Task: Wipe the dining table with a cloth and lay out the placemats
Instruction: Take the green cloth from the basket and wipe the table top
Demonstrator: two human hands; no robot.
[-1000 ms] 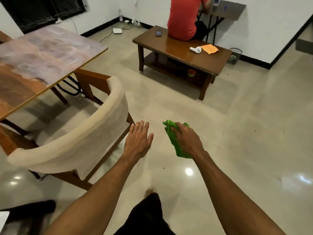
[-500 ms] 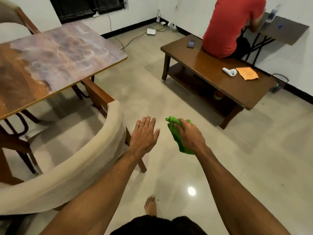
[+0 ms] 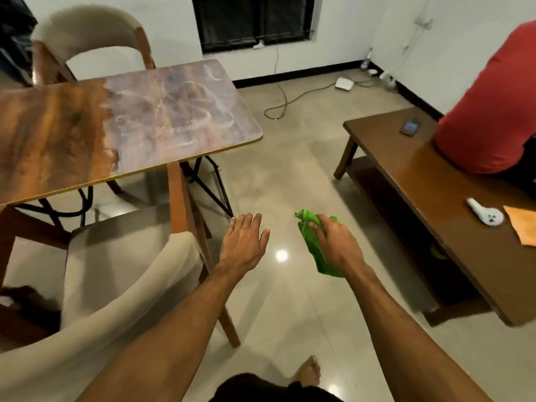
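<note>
The dining table [image 3: 121, 123] with a brown marbled top stands at the upper left. My right hand [image 3: 336, 242] holds a crumpled green cloth [image 3: 311, 242] above the floor, to the right of the table's near corner. My left hand [image 3: 242, 245] hovers flat beside it with fingers apart and nothing in it, just right of the near chair's back. No placemats show in this view.
A cream upholstered chair [image 3: 121, 265] stands between me and the table; a second chair [image 3: 87, 33] is at the far side. A low wooden coffee table [image 3: 429, 181] at right carries a person in a red shirt [image 3: 487, 111], a phone, a white controller [image 3: 485, 214] and an orange cloth [image 3: 522, 227]. A cable [image 3: 284, 94] lies on the floor.
My view has swung left and closer, so the dining table fills more of the frame. Both hands keep their pose, the right one still gripping the green cloth.
</note>
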